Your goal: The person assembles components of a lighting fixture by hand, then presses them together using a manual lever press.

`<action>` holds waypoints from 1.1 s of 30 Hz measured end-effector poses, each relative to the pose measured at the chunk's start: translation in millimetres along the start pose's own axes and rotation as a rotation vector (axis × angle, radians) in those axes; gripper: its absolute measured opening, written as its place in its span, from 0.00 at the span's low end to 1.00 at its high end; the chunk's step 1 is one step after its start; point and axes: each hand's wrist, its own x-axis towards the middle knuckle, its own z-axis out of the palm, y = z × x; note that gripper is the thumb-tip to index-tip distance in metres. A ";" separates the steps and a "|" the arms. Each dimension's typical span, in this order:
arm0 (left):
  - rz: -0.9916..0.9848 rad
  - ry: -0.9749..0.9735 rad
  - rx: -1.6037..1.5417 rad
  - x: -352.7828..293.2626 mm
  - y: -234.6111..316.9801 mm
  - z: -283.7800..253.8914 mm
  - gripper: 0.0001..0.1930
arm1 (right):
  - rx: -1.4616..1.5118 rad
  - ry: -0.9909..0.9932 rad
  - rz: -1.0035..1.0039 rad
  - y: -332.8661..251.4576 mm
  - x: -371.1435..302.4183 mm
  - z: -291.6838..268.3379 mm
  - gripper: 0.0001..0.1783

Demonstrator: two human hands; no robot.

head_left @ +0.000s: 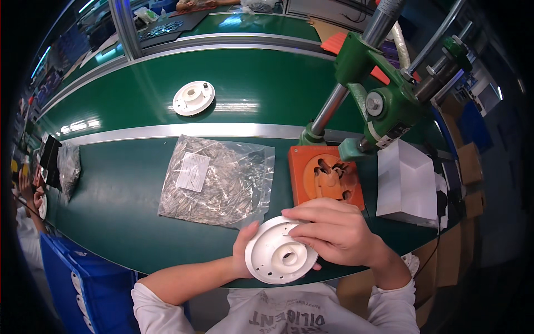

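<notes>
A round white plastic wheel (261, 253) with a raised hub and small holes is tilted toward me at the table's near edge. My left hand (242, 251) grips it by the left rim, thumb up along the edge and the other fingers hidden beneath. Over the wheel's upper right part, my right hand (339, 231) is closed in a pinch. A thin metal pin (286, 234) shows at its fingertips, against the wheel's face near a small hole. Beyond the wheel lies a clear plastic bag (228, 183) full of thin metal pins, with a white label.
An orange fixture block (298, 186) with a shaped recess sits under a green hand press (356, 61). Right of it stands a white open box (406, 181). Another white wheel (193, 99) lies on the green belt (267, 78). Blue bins (83, 261) and a co-worker's hand (36, 200) are at left.
</notes>
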 end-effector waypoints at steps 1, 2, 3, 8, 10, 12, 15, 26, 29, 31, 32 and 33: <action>-0.015 0.015 0.000 -0.2 -0.5 0.7 0.60 | 0.005 -0.005 0.021 0.5 -0.9 2.1 0.09; -0.031 0.030 0.000 -0.7 -1.1 0.8 0.59 | 0.010 -0.010 0.043 1.2 -1.8 4.0 0.10; -0.026 0.034 -0.001 -1.0 -1.8 -0.8 0.59 | 0.013 -0.014 0.040 3.1 -2.8 5.2 0.10; -0.067 0.019 -0.029 0.4 -3.6 -3.5 0.57 | -0.125 -0.079 0.008 0.1 -6.0 0.4 0.11; -0.065 0.013 -0.012 -0.2 -3.9 -5.5 0.57 | -0.206 -0.121 -0.058 -4.9 -3.0 -4.4 0.13; -0.066 0.001 0.005 0.1 -3.7 -5.3 0.57 | -0.292 -0.161 -0.122 -6.8 -2.0 -6.6 0.14; -0.084 0.037 -0.001 1.8 -5.7 -4.8 0.57 | -0.321 -0.196 -0.155 -8.8 1.0 -10.1 0.16; -0.196 0.024 -0.147 8.2 -6.9 -4.3 0.47 | -0.114 -0.440 -0.192 5.8 13.4 -25.1 0.14; -0.234 0.002 -0.216 6.0 -12.1 -8.4 0.47 | -0.069 -0.455 -0.183 2.2 12.1 -21.6 0.15; -0.258 -0.014 -0.248 6.7 -10.8 -7.6 0.46 | -0.102 -0.460 -0.184 3.0 9.0 -21.6 0.15; -0.259 0.033 -0.177 6.6 -7.5 -3.6 0.46 | -0.135 -0.464 -0.186 3.7 7.7 -21.4 0.16; -0.258 0.081 -0.106 6.6 -5.8 -1.4 0.46 | -0.135 -0.465 -0.187 4.6 7.0 -20.6 0.16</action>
